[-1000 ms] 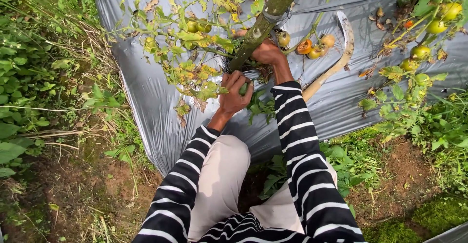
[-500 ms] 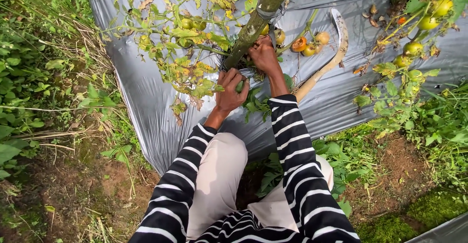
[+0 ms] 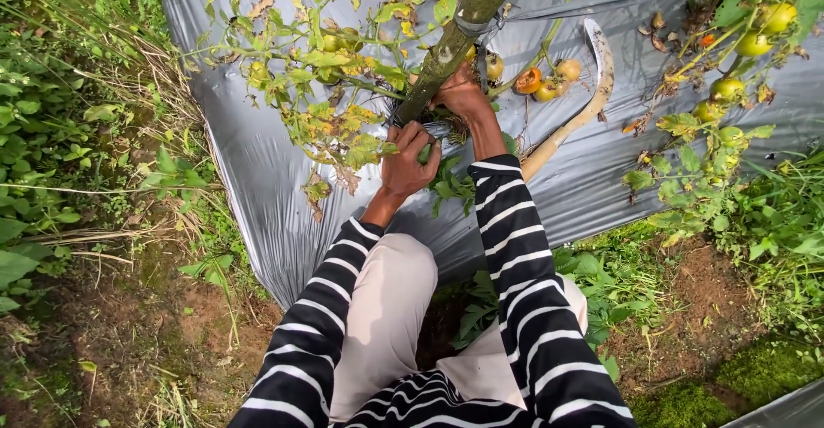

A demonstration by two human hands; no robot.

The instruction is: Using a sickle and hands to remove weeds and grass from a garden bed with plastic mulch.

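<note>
Grey plastic mulch sheet (image 3: 257, 153) covers the raised bed, with a green bamboo stake (image 3: 446, 46) rising from the planting hole toward 12 o'clock. Left hand (image 3: 410, 163) is closed around green stems at the stake's base, while the right hand (image 3: 463, 95), just beyond it toward 1 o'clock, presses against the stake, its grasp not discernible. Curved sickle (image 3: 584, 93) lies on the sheet at 2 o'clock, beside a cluster of tomatoes (image 3: 545, 80).

Both striped-sleeved arms outstretched, left hand (image 3: 409, 163) fisted, right hand (image 3: 464, 97) curled just beyond it.
</note>
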